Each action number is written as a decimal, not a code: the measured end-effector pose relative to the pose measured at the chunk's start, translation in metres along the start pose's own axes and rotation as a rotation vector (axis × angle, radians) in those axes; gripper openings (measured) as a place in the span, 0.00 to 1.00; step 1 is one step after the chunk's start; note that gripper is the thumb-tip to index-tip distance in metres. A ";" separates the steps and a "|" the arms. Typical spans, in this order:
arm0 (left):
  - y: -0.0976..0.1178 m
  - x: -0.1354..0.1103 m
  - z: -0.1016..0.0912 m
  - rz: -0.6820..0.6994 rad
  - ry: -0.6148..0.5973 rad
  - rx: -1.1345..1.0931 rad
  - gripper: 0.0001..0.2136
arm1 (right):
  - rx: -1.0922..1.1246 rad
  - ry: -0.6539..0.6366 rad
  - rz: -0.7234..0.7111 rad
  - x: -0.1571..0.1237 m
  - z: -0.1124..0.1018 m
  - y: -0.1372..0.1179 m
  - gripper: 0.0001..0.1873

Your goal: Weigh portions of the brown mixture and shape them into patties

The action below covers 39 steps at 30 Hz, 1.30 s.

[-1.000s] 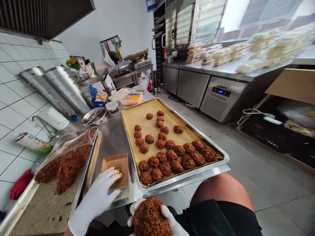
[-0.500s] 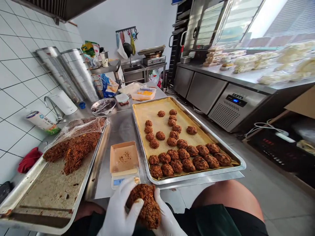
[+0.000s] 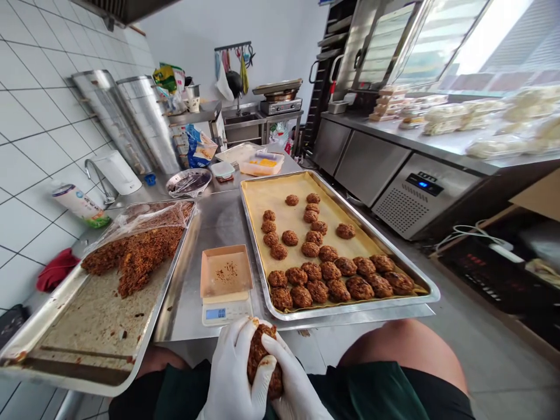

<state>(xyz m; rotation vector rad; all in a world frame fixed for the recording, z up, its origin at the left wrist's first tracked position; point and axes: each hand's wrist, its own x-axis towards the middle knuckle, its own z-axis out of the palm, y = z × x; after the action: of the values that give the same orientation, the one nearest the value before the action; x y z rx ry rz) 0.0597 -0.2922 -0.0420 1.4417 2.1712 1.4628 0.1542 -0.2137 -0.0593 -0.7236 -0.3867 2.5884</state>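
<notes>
A lump of brown, grainy mixture (image 3: 257, 354) is pressed between my two white-gloved hands, low in front of my lap. My left hand (image 3: 236, 367) wraps its left side, thumb across the front. From the right, my right hand (image 3: 294, 373) closes over it. Just beyond stands a small kitchen scale (image 3: 227, 314) reading 0.0, with a square cardboard tray (image 3: 226, 273) of crumbs on it. To the right, a large baking tray (image 3: 350, 309) lined with a tan mat holds several shaped brown balls (image 3: 326, 272). A loose mass of the mixture (image 3: 142, 256) lies partly under plastic film in the left tray (image 3: 83, 338).
Behind the trays are a film-covered bowl (image 3: 189, 182), a plastic tub with orange contents (image 3: 261, 164) and a blue bag (image 3: 200, 146). A bottle (image 3: 81, 204) and red cloth (image 3: 58, 269) lie by the tiled wall. Wrapped packages (image 3: 441, 116) line the right counter.
My hands have closed tighter around the lump, the right fingers now coming over its front. Less of it shows. The camera view has shifted slightly, and the scale display is now uncovered.
</notes>
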 end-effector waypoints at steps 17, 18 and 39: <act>0.014 0.013 -0.005 -0.006 0.140 0.039 0.08 | 0.258 -0.162 0.173 0.000 -0.019 0.008 0.19; 0.015 0.015 -0.006 -0.015 0.131 0.045 0.10 | 0.255 -0.157 0.143 -0.001 -0.019 0.006 0.18; -0.002 0.047 -0.020 -0.561 0.250 -0.333 0.20 | 0.308 -0.413 0.158 0.000 -0.038 -0.008 0.25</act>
<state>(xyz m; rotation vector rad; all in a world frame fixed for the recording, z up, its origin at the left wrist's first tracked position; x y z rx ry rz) 0.0215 -0.2688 -0.0165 0.5060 2.0802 1.7217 0.1772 -0.2011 -0.0877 -0.1148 -0.0442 2.8530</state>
